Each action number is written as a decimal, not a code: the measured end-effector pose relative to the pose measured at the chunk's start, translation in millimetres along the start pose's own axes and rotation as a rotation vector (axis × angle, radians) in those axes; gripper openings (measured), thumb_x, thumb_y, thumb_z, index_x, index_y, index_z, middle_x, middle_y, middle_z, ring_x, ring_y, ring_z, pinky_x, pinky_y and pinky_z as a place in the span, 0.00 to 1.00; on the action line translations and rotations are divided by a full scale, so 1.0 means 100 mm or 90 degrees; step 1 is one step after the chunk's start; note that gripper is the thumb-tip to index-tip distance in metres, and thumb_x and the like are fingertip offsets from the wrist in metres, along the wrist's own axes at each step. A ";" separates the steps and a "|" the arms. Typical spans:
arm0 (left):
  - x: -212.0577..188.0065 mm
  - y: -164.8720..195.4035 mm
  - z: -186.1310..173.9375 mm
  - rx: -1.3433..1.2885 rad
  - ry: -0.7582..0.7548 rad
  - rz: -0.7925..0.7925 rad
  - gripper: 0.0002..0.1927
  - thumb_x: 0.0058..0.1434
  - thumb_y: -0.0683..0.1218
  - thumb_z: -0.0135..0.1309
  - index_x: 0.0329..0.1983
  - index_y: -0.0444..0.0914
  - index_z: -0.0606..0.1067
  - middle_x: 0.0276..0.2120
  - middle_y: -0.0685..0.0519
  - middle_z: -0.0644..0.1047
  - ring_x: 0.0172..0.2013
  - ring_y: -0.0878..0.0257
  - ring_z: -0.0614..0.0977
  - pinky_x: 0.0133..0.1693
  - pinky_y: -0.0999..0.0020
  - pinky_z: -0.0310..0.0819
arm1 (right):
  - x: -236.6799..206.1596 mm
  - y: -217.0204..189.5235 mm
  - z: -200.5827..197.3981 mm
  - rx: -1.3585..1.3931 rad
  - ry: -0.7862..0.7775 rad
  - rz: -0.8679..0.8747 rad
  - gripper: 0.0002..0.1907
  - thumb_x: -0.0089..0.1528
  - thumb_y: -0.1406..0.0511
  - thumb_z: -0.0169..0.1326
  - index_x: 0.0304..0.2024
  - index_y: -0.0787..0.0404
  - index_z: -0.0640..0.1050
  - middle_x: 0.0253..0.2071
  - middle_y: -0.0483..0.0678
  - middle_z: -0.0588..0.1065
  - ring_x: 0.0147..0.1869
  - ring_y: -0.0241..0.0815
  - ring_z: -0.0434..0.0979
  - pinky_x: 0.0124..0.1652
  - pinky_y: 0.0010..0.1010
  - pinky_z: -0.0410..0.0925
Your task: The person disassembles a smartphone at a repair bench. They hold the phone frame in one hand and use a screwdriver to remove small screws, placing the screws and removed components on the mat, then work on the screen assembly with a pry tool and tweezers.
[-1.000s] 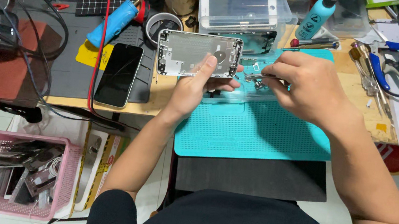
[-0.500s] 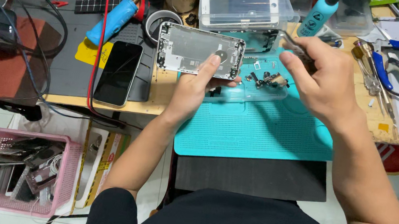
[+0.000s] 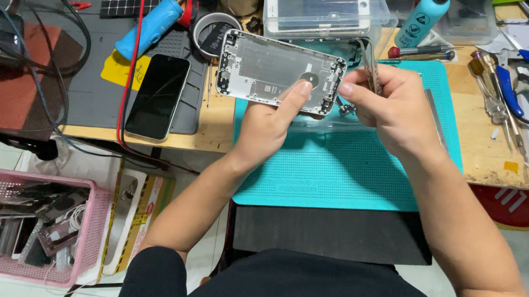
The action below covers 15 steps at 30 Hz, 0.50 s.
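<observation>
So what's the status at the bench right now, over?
Left hand grips opened phone housing. Right hand holds tweezers at its edge. Nothing blocking.

The left hand (image 3: pixel 268 125) covers the near edge of the silver phone housing (image 3: pixel 280 73), with its fingers hidden beneath. The right hand (image 3: pixel 394 108) hides most of the tweezers (image 3: pixel 369 63) it grips. Small parts just beside the right fingers are too tiny to identify. Beyond the fingers, the counter (image 3: pixel 484 155) is cut off by the top edge.
</observation>
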<state>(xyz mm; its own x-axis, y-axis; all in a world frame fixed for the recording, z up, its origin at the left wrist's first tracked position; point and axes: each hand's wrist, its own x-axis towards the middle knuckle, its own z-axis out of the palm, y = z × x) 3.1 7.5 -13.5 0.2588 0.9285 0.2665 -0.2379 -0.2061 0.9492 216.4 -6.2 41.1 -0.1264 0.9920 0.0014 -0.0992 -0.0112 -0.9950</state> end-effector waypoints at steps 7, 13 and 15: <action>-0.04 -0.05 0.02 0.004 0.017 -0.027 0.20 0.73 0.48 0.53 0.57 0.27 0.78 0.50 0.50 0.82 0.50 0.66 0.81 0.54 0.73 0.75 | -0.03 -0.01 -0.01 -0.013 0.005 -0.030 0.05 0.65 0.69 0.62 0.39 0.66 0.79 0.25 0.38 0.69 0.24 0.26 0.60 0.25 0.21 0.53; -0.06 -0.08 0.02 0.055 0.026 0.001 0.20 0.73 0.49 0.53 0.58 0.28 0.78 0.51 0.49 0.82 0.52 0.66 0.81 0.56 0.73 0.74 | -0.06 -0.03 0.01 -0.031 0.008 -0.020 0.05 0.64 0.69 0.62 0.40 0.67 0.79 0.27 0.39 0.72 0.25 0.25 0.61 0.25 0.21 0.54; -0.05 -0.08 0.03 0.035 0.026 -0.002 0.19 0.73 0.48 0.53 0.57 0.28 0.78 0.51 0.50 0.82 0.52 0.66 0.81 0.56 0.73 0.74 | -0.06 -0.03 0.00 -0.024 0.009 -0.013 0.05 0.64 0.70 0.62 0.40 0.67 0.79 0.27 0.39 0.72 0.24 0.25 0.61 0.25 0.21 0.53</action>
<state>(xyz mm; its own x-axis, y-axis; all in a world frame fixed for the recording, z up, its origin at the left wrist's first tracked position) 6.1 3.8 -21.7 0.2207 0.9410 0.2567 -0.1854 -0.2179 0.9582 217.1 -12.5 43.7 -0.1114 0.9935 0.0210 -0.0640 0.0139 -0.9979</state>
